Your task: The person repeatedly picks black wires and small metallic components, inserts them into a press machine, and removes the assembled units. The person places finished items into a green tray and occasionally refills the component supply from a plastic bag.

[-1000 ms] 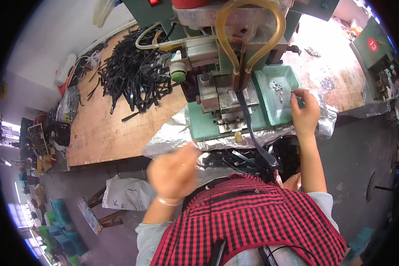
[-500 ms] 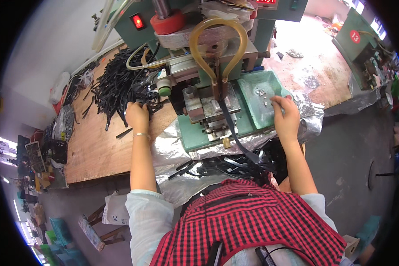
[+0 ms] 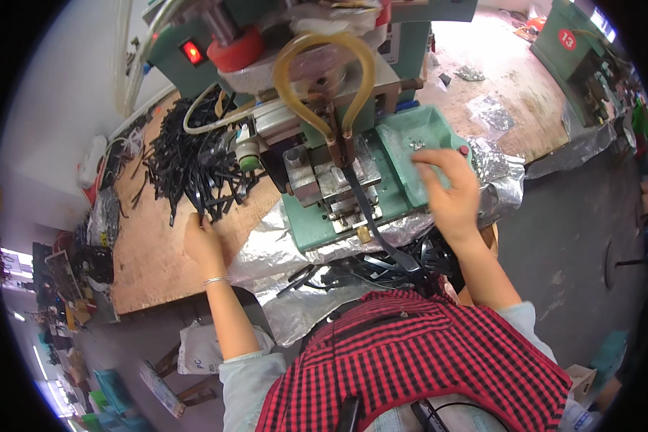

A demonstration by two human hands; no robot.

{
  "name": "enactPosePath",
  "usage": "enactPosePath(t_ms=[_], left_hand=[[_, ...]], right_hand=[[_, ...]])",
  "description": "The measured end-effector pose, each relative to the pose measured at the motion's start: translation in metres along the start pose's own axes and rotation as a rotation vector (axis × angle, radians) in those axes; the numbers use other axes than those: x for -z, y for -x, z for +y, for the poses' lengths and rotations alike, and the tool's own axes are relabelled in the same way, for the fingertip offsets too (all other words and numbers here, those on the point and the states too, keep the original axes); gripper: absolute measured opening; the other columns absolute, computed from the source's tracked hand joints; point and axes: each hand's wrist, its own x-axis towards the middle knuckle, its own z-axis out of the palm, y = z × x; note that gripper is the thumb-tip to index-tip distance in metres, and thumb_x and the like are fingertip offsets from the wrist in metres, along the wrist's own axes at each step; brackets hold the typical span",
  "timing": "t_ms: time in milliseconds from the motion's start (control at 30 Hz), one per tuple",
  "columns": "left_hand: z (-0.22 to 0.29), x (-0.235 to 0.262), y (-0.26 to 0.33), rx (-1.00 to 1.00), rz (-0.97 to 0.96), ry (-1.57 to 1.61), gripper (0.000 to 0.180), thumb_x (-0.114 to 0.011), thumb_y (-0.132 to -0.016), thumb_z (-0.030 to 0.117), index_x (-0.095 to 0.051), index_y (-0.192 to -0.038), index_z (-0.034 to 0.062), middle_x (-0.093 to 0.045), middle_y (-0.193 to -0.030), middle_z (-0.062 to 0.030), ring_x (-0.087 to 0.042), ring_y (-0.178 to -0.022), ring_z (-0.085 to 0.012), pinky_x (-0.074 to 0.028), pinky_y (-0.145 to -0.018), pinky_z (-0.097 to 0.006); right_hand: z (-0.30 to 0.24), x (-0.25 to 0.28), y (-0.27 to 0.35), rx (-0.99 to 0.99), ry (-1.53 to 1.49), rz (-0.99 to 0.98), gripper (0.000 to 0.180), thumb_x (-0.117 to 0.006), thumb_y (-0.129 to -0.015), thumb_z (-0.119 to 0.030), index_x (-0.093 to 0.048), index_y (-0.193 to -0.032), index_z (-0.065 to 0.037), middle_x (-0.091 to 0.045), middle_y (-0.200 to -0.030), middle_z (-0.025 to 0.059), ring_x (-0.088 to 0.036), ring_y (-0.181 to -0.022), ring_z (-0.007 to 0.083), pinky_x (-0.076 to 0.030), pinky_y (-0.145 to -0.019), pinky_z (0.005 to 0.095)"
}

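- Left hand (image 3: 204,243): at the near edge of a large pile of black strips (image 3: 187,155) on the wooden table (image 3: 151,263); fingers curled, thumb and forefinger close together at a dark strip end; thin bracelet (image 3: 217,279) at the wrist
- Right hand (image 3: 455,200): over the green tray (image 3: 410,180); fingers bent, thumb and forefinger arched toward each other with a gap behind their tips; tips near the small metal pieces (image 3: 416,145) lying in the tray
- Grip: blur at the left fingertips and the small size of the pieces; cannot tell whether either hand has firm hold of anything
- Black strap (image 3: 358,196): upper end at the machine's working head, beneath the looped amber hose (image 3: 371,68); runs down past the brass-coloured fitting (image 3: 363,234) and over the front edge; lower end among a second heap of black strips (image 3: 367,270) near the checked apron (image 3: 381,353)
- Machine: green base (image 3: 306,229) between the two hands, tray just beside it on the right; green knob (image 3: 249,163) on its left; red switch (image 3: 191,52) lit
- Foil sheet (image 3: 266,248): crumpled, along the table's front edge under the base; white bag (image 3: 201,351) below the table, at left
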Motion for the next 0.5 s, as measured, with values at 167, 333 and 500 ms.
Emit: enactPosePath(t_ms=[167, 333, 500], left_hand=[[0.057, 0.001, 0.007, -0.181, 0.087, 0.221, 0.018, -0.065, -0.1, 0.017, -0.069, -0.097, 0.0001, -0.068, -0.088, -0.0108, -0.066, -0.072, -0.0267, -0.052, -0.065, -0.033], [0.134, 0.04, 0.039, -0.073, -0.004, 1.004, 0.008, -0.065, -0.099, 0.003, -0.069, -0.102, -0.0042, -0.07, -0.087, -0.007, -0.068, -0.074, -0.012, -0.054, -0.069, -0.025], [0.195, 0.102, 0.059, -0.618, 0.238, 1.017, 0.012, -0.072, -0.088, -0.007, -0.068, -0.099, -0.0023, -0.074, -0.093, -0.0148, -0.072, -0.079, -0.0237, -0.057, -0.071, -0.032]], right_hand=[[-0.022, -0.067, -0.025, 0.049, -0.289, 0.031, 0.02, -0.073, -0.084, 0.002, -0.072, -0.103, -0.003, -0.072, -0.099, 0.0103, -0.068, -0.092, 0.025, -0.052, -0.084, 0.035], [-0.033, -0.071, -0.013, -0.169, -0.573, 0.056, 0.032, -0.073, -0.087, 0.001, -0.065, -0.118, 0.0, -0.07, -0.107, 0.0071, -0.066, -0.092, 0.0165, -0.053, -0.084, 0.0305], [-0.06, -0.063, -0.023, -0.251, -0.708, -0.025, 0.041, -0.069, -0.089, 0.005, -0.056, -0.128, 0.002, -0.069, -0.109, 0.0072, -0.065, -0.095, 0.0128, -0.052, -0.087, 0.0259]])
